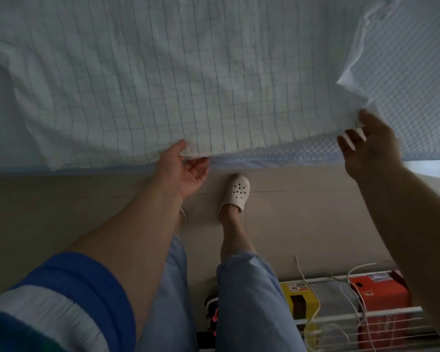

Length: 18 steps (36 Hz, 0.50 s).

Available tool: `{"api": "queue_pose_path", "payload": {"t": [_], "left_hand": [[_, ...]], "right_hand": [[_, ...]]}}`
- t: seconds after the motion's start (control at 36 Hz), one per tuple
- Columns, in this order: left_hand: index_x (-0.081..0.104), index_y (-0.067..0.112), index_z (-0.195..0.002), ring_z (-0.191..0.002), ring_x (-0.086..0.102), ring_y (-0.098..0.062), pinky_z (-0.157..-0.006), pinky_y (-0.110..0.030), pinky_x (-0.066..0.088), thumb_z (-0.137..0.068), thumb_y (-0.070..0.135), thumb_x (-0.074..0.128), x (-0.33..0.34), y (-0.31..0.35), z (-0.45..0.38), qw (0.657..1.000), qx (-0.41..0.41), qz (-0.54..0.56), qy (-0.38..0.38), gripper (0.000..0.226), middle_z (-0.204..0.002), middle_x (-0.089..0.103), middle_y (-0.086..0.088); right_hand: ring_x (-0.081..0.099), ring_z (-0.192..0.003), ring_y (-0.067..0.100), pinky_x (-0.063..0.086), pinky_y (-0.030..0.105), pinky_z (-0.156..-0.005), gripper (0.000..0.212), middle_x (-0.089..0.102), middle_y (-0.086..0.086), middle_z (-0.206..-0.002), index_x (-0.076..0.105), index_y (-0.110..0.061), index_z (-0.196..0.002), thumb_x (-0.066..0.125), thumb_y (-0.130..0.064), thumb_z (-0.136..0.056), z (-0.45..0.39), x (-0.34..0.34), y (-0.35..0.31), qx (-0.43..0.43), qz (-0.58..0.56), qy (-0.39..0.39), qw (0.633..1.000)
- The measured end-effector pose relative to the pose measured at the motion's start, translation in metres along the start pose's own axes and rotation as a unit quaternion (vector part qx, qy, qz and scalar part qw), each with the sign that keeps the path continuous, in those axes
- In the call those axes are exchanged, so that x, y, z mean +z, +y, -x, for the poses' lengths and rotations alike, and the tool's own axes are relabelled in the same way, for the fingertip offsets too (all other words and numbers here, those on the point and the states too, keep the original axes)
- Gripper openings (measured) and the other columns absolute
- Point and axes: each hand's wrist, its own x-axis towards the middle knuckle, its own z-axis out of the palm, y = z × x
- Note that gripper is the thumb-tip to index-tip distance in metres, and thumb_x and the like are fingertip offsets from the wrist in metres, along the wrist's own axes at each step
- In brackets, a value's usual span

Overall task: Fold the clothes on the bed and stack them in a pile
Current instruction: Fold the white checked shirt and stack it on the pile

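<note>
At the bed's near edge (264, 162), white grid-checked garment (148, 80) spread flat, left hand (188, 168) pinching its hem, right hand (368, 146) pinching its corner.

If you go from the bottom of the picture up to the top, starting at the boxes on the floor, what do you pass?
Yellow box → white slipper on the person's foot → left hand pinching the near hem → white checked garment spread on the bed.
</note>
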Motion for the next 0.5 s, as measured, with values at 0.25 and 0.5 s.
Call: {"api": "queue_pose_path", "payload": {"t": [0.25, 0.5], "left_hand": [[0.063, 0.012, -0.09, -0.067, 0.067, -0.009, -0.055, -0.017, 0.051, -0.083, 0.014, 0.069, 0.007, -0.004, 0.008, 0.982, 0.137, 0.038, 0.122, 0.009, -0.082, 0.07, -0.001], [0.055, 0.015, -0.098, -0.068, 0.06, -0.014, -0.054, -0.024, 0.046, -0.087, 0.031, 0.063, -0.009, -0.019, 0.013, 0.967, 0.056, -0.121, 0.218, 0.021, -0.082, 0.061, -0.004]], "right_hand": [[0.067, -0.076, 0.002, 0.049, 0.018, -0.06, 0.006, 0.068, -0.01, -0.084, 0.063, -0.02, -0.083, 0.067, -0.023, -0.084, -0.012, -0.012, 0.0, -0.019, -0.002, 0.076, 0.997], [0.059, -0.084, 0.011, 0.044, 0.024, -0.061, 0.048, 0.055, -0.002, -0.095, 0.052, -0.012, -0.12, 0.06, -0.045, -0.086, -0.007, -0.047, 0.045, 0.168, 0.026, 0.121, 0.978]]}}
